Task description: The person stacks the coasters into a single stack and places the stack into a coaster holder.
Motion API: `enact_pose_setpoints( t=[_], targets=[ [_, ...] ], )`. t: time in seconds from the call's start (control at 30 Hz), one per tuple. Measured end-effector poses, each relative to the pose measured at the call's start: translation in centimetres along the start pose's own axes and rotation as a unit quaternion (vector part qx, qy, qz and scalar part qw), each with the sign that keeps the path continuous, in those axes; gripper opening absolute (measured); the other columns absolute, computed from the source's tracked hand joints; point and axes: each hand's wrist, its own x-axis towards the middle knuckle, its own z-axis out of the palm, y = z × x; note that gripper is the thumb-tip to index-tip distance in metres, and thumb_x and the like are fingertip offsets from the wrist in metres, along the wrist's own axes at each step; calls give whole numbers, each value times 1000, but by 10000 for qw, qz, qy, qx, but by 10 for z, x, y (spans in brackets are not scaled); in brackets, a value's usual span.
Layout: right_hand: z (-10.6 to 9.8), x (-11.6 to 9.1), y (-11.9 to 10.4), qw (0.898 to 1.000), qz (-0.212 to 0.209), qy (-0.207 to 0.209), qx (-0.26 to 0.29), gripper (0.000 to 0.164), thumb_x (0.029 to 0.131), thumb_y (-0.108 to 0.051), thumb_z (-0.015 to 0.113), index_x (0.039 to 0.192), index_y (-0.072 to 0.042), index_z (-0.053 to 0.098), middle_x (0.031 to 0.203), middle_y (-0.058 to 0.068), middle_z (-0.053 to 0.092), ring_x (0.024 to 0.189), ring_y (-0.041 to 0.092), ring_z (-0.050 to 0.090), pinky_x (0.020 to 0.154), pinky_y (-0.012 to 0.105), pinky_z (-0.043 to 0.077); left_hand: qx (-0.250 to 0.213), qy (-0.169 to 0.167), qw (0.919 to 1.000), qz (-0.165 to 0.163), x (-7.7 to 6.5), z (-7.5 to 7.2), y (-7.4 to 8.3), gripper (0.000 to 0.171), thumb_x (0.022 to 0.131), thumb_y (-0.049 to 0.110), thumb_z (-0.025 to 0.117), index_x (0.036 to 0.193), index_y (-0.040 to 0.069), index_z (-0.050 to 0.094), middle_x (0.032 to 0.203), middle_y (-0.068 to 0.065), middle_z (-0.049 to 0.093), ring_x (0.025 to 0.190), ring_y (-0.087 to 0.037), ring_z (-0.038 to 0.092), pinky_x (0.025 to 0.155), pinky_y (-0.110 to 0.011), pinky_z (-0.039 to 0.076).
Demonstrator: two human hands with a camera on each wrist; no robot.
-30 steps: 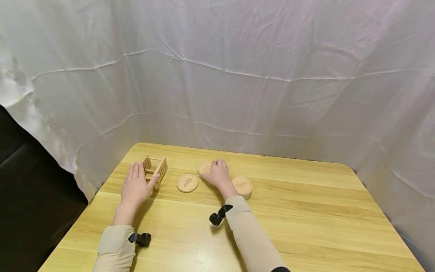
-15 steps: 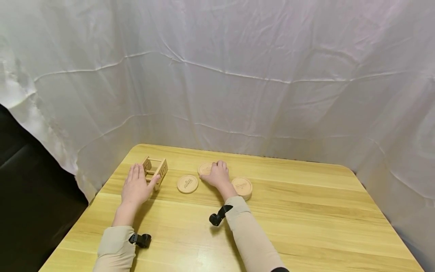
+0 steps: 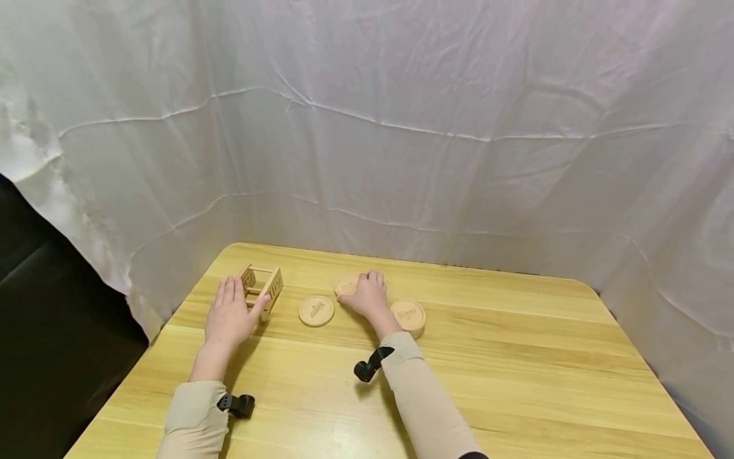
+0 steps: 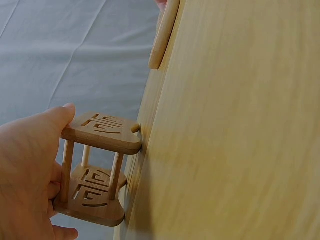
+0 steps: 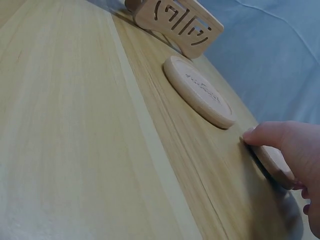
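Note:
My left hand [image 3: 227,312] grips a small wooden coaster holder [image 3: 274,290], with carved side panels joined by round rods. In the left wrist view the thumb lies on one panel of the holder [image 4: 102,131] and the fingers are at the other. Fingers and thumb of my right hand [image 3: 369,296] pinch a round wooden coaster [image 3: 345,284] by its edge; the hand covers its right part. A dark shadow shows under the near edge of this coaster [image 5: 274,162] in the right wrist view. Between the hands, another coaster [image 3: 316,311] with dark lettering lies flat.
Right of my right wrist stands a stack of coasters [image 3: 408,315]. Everything is on a light wooden table [image 3: 516,363]. A pale curtain [image 3: 367,159] hangs behind its far edge, and something black [image 3: 51,319] is beyond the left edge.

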Motion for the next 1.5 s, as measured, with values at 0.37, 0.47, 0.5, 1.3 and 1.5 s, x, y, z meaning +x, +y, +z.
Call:
enact_pose_setpoints(
  t=[0.37, 0.47, 0.5, 1.3, 1.5],
  targets=[
    [-7, 0, -5, 9999, -93, 95, 110, 89, 77, -53, 75, 139, 4, 46, 138, 22, 42, 132, 35, 34, 115, 47, 31, -29, -19, 10000, -5, -2, -4, 2, 93, 100, 60, 32, 150, -14, 6, 158, -35, 1, 148, -50, 1, 121, -61, 6],
    [-10, -1, -7, 9996, -190, 157, 119, 90, 77, -54, 75, 140, 4, 46, 138, 21, 42, 132, 35, 34, 115, 47, 32, -10, -5, 10000, 15, -2, -5, 3, 93, 100, 60, 32, 150, -14, 6, 157, -35, 1, 147, -50, 1, 121, -61, 6],
    [-12, -1, -7, 9995, -226, 196, 103, 90, 77, -54, 75, 139, 4, 46, 138, 21, 43, 132, 35, 35, 115, 47, 33, -5, 3, 10000, 20, -2, -5, 3, 93, 100, 60, 31, 150, -14, 7, 157, -35, 2, 147, -51, 2, 121, -61, 6],
    [-43, -24, -6, 9927, -1054, 584, -109, 86, 74, -53, 77, 134, 3, 51, 131, 17, 48, 126, 32, 41, 111, 44, 38, 41, 112, 9999, 72, -1, 0, 5, 93, 100, 60, 32, 149, -15, 10, 157, -36, 5, 147, -52, 5, 121, -60, 7],
    [-52, -29, -4, 9894, -1255, 706, -176, 84, 73, -53, 78, 131, 2, 52, 127, 16, 50, 123, 31, 42, 108, 45, 40, 30, 98, 9999, 71, -1, 0, 5, 94, 100, 61, 31, 149, -15, 8, 157, -36, 4, 147, -51, 4, 121, -60, 7]
  ],
)
